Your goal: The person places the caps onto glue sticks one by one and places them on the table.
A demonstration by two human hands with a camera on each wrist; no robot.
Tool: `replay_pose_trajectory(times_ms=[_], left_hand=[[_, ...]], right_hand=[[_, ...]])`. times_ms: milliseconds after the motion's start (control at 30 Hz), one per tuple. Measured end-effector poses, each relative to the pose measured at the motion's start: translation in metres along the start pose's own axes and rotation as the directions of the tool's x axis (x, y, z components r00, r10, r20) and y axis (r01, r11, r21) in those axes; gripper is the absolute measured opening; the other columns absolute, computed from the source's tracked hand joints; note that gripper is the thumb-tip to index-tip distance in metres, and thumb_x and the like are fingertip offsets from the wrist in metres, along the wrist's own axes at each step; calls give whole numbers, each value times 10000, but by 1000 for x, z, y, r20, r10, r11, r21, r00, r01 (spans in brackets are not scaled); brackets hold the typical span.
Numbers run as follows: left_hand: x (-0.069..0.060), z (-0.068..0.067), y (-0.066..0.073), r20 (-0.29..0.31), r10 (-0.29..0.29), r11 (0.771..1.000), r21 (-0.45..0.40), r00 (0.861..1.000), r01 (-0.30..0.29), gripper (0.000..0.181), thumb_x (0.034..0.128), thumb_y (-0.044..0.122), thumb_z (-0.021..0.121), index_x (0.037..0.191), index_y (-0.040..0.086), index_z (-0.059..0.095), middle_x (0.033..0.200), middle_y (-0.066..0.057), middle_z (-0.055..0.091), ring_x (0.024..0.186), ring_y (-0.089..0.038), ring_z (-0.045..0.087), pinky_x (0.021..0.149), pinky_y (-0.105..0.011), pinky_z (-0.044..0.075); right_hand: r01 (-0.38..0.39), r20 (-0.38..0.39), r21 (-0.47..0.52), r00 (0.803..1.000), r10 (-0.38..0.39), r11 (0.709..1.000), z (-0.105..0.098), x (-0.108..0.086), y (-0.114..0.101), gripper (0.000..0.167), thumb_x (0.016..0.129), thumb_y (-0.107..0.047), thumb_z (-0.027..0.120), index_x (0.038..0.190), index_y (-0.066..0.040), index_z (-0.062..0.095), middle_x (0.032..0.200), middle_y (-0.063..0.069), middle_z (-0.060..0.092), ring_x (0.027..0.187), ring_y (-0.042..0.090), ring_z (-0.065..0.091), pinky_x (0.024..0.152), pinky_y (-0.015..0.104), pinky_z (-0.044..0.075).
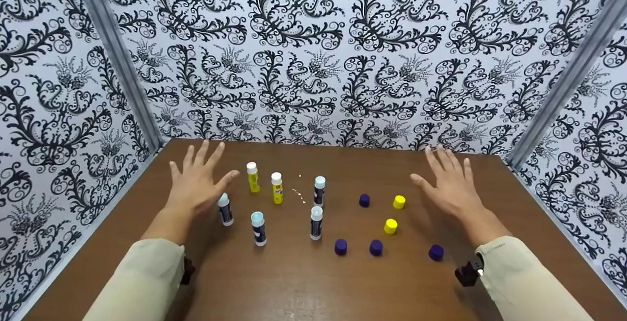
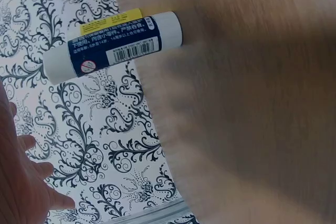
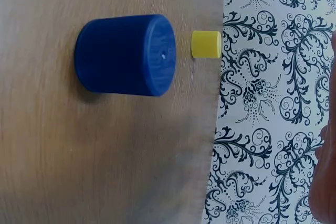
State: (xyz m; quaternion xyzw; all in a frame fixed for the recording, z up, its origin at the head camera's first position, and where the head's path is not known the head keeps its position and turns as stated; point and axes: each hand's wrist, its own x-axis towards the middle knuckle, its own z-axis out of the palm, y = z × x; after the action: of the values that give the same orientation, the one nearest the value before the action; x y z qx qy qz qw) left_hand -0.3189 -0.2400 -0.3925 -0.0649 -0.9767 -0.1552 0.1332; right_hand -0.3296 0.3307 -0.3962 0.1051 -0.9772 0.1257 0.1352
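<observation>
My left hand [image 1: 196,184] is spread with straight fingers at the left of the table, holding nothing. Just beside its thumb stands an uncapped navy glue stick [image 1: 226,210], large in the left wrist view as a navy glue stick [image 2: 115,48] with a barcode. My right hand [image 1: 451,189] is likewise spread, at the right, holding nothing. Two yellow glue sticks [image 1: 277,191] and more navy glue sticks [image 1: 259,230] stand upright, white ends up. Yellow caps [image 1: 399,202] and navy caps [image 1: 375,247] lie nearer the right hand; one navy cap [image 3: 123,55] looms in the right wrist view.
The brown table [image 1: 294,282] is bounded by patterned walls [image 1: 313,56] at the back and both sides. Small white crumbs [image 1: 300,195] lie between the yellow and navy glue sticks. Metal posts [image 1: 122,66] mark the corners.
</observation>
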Motion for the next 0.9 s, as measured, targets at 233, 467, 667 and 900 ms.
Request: replay_pose_trajectory(times_ms=[233,467,667,900], left_hand=[[-5,0,2,-18,-31,991,-131,999,28,845,1013,726,379,1681,289,102,1746,-178,85,1591,-488,53,1186,-813,15],[-10,-1,3,-21,-38,959,-281,999,30,806,1050,656,377,1683,248,89,1741,-195,99,1566,-530,117,1197,-785,144],[-20,2,2,-7,-54,889,-456,999,45,738,1081,584,370,1684,271,81,1748,-166,95,1589,-478,100,1221,-756,140],[-32,7,-1,39,-70,823,-562,997,79,710,1085,572,368,1681,316,79,1751,-159,74,1573,-504,144,1217,-758,149]], right_hand=[[5,-14,50,1000,-5,999,-3,-8,-2,874,1044,-649,416,1679,-155,75,1735,218,50,1598,463,36,1253,680,-113],[8,-33,135,999,-4,991,-3,-20,-8,823,1068,-564,437,1674,-120,103,1733,209,62,1592,476,55,1262,674,-87],[29,-35,222,999,-21,975,2,-32,-12,778,1080,-476,468,1671,-108,120,1728,217,88,1584,487,92,1268,682,-27],[41,-37,353,999,-30,935,7,-46,-11,731,1088,-376,491,1670,-108,140,1724,227,105,1572,513,107,1260,702,14]])
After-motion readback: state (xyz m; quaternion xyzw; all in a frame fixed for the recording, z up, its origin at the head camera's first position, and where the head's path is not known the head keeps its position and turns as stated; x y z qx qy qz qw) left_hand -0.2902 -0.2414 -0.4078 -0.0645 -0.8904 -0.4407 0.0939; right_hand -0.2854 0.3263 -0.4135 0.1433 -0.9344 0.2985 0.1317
